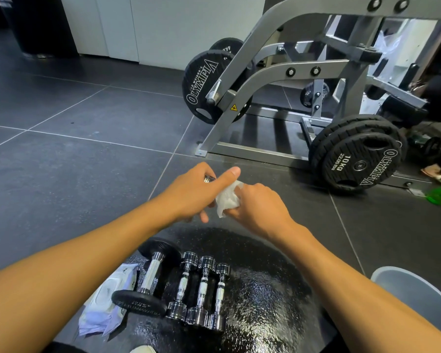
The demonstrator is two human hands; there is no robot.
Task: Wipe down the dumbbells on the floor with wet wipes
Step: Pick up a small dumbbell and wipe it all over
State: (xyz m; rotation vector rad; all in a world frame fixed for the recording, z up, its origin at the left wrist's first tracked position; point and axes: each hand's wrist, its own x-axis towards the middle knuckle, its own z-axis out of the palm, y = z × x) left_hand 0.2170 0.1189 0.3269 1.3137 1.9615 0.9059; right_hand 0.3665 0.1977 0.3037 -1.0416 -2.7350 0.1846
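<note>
1. Dark grey tiles (74, 154) are covering the gym floor, and a black speckled mat (265, 289) is lying on them close to the person.
2. The left hand (194, 192) is being held above the floor with its fingers curled round a small chrome dumbbell (209, 178). Only one shiny end is showing, between the fingers and the thumb.
3. The right hand (260, 207) is clutching a crumpled white wet wipe (228, 198). The wipe is touching the left thumb, at the place where the rest of this dumbbell is hidden.
4. Four more dumbbells are lying on the mat under the forearms, side by side. A black-ended dumbbell (150, 276) is on the left, and three chrome dumbbells (201, 291) are lying close together to its right.
5. A white pack of wipes (107, 299) is lying on the left, and the near end of the black-ended dumbbell is overlapping its edge.
6. Beyond the hands, a grey weight machine (278, 72) is standing on the tiles, and black weight plates (359, 161) are hanging on it.
7. A grey round container (413, 296) is showing at the lower right, partly cut off by the forearm.
</note>
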